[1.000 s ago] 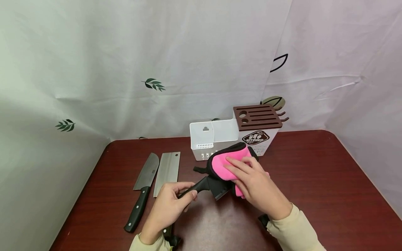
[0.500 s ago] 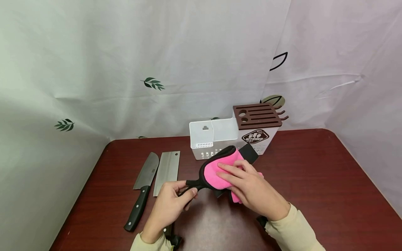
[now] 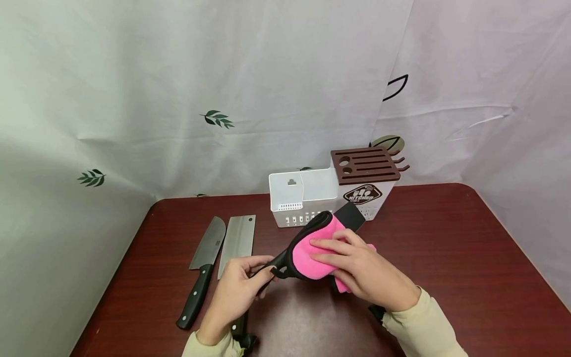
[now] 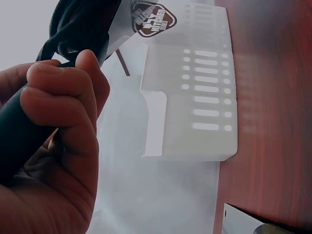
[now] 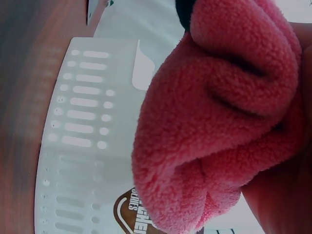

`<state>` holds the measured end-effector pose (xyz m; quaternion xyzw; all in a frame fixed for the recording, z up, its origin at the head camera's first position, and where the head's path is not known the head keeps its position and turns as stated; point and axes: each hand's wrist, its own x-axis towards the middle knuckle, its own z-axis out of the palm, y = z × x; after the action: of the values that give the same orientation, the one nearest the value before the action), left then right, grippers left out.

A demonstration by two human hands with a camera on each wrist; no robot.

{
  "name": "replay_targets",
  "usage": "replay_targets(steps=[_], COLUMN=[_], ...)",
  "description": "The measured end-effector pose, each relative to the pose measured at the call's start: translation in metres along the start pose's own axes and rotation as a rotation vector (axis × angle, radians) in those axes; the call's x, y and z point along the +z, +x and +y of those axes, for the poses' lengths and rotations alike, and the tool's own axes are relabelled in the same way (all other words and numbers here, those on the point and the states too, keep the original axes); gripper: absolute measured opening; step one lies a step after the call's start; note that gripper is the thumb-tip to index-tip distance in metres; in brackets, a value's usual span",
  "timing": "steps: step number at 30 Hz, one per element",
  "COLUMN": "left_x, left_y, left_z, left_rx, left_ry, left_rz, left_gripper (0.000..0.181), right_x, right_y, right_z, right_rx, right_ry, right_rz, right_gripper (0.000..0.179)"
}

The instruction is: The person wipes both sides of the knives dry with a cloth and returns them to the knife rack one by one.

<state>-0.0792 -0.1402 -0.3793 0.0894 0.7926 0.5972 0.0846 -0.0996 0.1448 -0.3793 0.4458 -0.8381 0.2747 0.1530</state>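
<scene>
My left hand (image 3: 234,295) grips the black handle of a dark-bladed knife (image 3: 350,216); the left wrist view shows the fingers curled round the handle (image 4: 17,134). My right hand (image 3: 372,272) holds a pink fleecy cloth (image 3: 310,257) with black edging, folded over the blade. The blade's far end sticks out beyond the cloth, while its middle is covered. A black hanging loop on the cloth lies by my left thumb. In the right wrist view the bunched cloth (image 5: 219,107) hides most of the right fingers.
Left of my hands lie a kitchen knife (image 3: 207,245) and a cleaver (image 3: 238,243), whose handle is partly under my left wrist. A white perforated rack (image 3: 303,215) with a brown slotted top (image 3: 368,166) stands at the back, close behind the cloth. A fabric backdrop borders the table.
The cloth has slid down the blade towards the handle, baring the dark far end. My right hand moved slightly left and down with it. My left hand has kept its hold nearly in place.
</scene>
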Motion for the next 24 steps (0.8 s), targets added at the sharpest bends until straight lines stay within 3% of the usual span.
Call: replay_targets(steps=[6, 12, 24], left_x=[-0.002, -0.004, -0.009], left_y=[-0.001, -0.001, -0.003], left_z=[-0.001, -0.002, -0.001], left_rx=[-0.006, 0.028, 0.045], left_ry=[-0.007, -0.016, -0.002], left_rz=[0.005, -0.015, -0.035], left_gripper=[0.015, 0.014, 0.014], right_x=[-0.006, -0.01, -0.015], right_y=[-0.002, -0.005, -0.009], right_z=[0.001, 0.007, 0.021], right_rx=[0.03, 0.023, 0.098], right_ry=[0.01, -0.015, -0.042], right_rz=[0.0, 0.022, 0.063], right_gripper=[0.058, 0.06, 0.05])
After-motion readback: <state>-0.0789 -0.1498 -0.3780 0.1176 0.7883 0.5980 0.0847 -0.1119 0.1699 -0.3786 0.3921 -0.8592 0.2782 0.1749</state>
